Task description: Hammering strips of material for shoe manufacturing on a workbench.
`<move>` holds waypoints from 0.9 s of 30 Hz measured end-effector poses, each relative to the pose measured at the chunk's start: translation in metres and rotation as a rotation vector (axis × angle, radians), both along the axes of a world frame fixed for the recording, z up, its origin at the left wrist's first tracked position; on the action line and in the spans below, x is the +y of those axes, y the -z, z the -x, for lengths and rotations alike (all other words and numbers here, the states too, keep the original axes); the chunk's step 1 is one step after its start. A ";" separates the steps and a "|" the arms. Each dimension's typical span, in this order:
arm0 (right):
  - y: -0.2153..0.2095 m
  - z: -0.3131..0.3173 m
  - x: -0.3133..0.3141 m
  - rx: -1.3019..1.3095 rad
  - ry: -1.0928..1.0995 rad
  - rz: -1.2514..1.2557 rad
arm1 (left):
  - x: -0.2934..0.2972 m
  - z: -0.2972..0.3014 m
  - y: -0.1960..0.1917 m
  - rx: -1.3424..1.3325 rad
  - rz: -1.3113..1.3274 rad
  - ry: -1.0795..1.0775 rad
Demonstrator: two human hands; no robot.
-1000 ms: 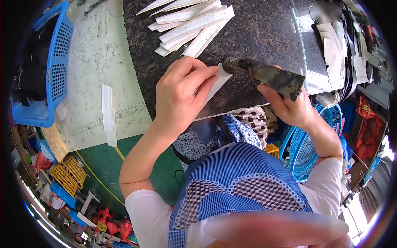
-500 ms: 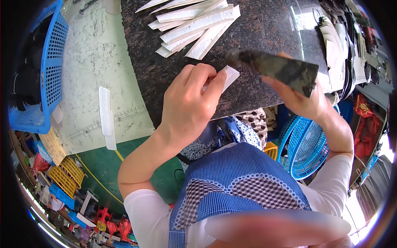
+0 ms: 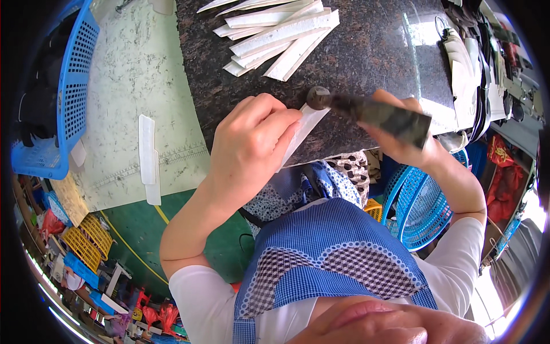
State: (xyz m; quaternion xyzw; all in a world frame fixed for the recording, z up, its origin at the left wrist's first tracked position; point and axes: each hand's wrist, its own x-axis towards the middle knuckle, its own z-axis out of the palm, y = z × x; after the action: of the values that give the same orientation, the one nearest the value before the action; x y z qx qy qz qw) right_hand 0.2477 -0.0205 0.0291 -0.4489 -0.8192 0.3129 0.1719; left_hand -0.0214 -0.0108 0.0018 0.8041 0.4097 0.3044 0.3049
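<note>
- The left hand [image 3: 252,143] lies flat on a white strip [image 3: 303,129] and presses it down on the dark stone slab [image 3: 366,51]. The fingers [image 3: 275,117] are bent over the strip and hold it still.
- The right hand [image 3: 401,140] is closed tight around the handle of a hammer [image 3: 372,112]. The round hammer head sits right at the top end of the strip, just past the left fingertips.
- To do this well, I think the left fingers should stay back from the hammer head, so they do not get hit. The strip should stay flat on the slab and not slide.
- Taps should be small and land on the strip only.
- Most of the strip hides under the left hand. Only its far end and one long edge peek out, next to the hammer head.
- Farther up the slab lies a pile of white strips [image 3: 281,37], well apart from both hands.
- To the left of the slab is a pale cutting mat [image 3: 132,80] with two more white pieces [image 3: 148,155] on it.
- Past the mat stands a blue basket [image 3: 74,74].
</note>
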 end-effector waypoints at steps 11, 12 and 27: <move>-0.009 -0.002 0.000 -0.042 0.028 0.017 | -0.003 -0.007 0.009 0.051 -0.192 -0.021; -0.012 0.000 -0.002 -0.095 0.050 0.139 | -0.003 -0.008 0.008 0.064 -0.191 -0.024; -0.003 0.007 -0.004 0.043 -0.066 0.081 | -0.008 0.007 -0.003 0.057 -0.030 0.005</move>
State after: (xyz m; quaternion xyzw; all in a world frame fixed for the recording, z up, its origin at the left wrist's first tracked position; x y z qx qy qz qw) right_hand 0.2403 -0.0241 0.0316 -0.4213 -0.8163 0.3608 0.1610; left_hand -0.0282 -0.0186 0.0048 0.8180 0.4115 0.2865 0.2819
